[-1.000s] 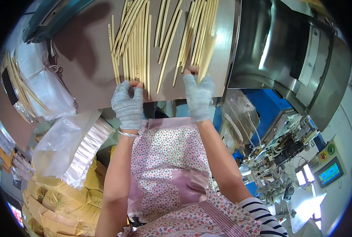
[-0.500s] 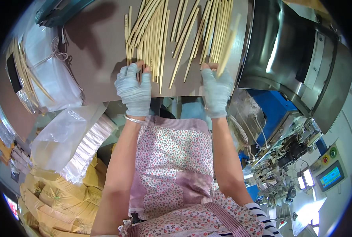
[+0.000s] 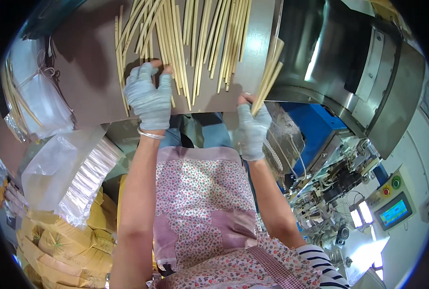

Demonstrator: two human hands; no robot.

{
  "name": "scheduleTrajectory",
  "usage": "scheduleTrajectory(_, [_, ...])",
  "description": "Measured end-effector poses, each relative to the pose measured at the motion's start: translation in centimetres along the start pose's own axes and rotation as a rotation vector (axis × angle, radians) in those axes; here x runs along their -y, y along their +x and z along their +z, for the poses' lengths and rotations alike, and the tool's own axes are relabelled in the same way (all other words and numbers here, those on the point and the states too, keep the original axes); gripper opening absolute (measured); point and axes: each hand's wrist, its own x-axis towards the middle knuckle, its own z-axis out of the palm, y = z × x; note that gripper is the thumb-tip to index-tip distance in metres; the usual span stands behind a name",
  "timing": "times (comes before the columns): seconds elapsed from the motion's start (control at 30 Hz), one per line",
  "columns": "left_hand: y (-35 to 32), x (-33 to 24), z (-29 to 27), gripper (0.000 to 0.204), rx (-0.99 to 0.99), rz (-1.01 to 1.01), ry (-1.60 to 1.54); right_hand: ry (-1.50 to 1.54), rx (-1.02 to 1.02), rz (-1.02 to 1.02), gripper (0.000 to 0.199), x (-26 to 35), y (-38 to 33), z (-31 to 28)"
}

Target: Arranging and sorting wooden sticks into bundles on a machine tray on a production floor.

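Just past the left hand, sticks fan across the surface, its fingers spread flat to steady them. Right hand has its grip clamped on two sticks, angled toward the machine.

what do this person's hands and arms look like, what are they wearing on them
Both hands wear pale grey-blue knit gloves with the fingertips cut off, so the finger ends are bare: the left hand and the right hand. A thin silver bangle circles the left wrist just below the glove cuff. Both forearms are bare. A navy and white striped sleeve covers the right upper arm.
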Motion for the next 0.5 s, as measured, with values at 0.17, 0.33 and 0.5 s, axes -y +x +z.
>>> scheduleTrajectory(0.17, [-2.0,1.0,-1.4,0.015,-0.212,-0.240,-0.062,-0.397,0.055,-0.260,0.015,1.2,3.5,3.5])
scheduleTrajectory(0.33, [-5.7,2.6,-2.9,0.014,-0.137,-0.467,-0.082,-0.547,-0.031,-0.391,0.014,1.3,4.8,4.7])
scheduleTrajectory(0.5, [-8.5,3.2,-3.3,0.011,-0.160,-0.527,-0.155,-0.527,-0.043,-0.383,0.015,2.0,4.5,5.1])
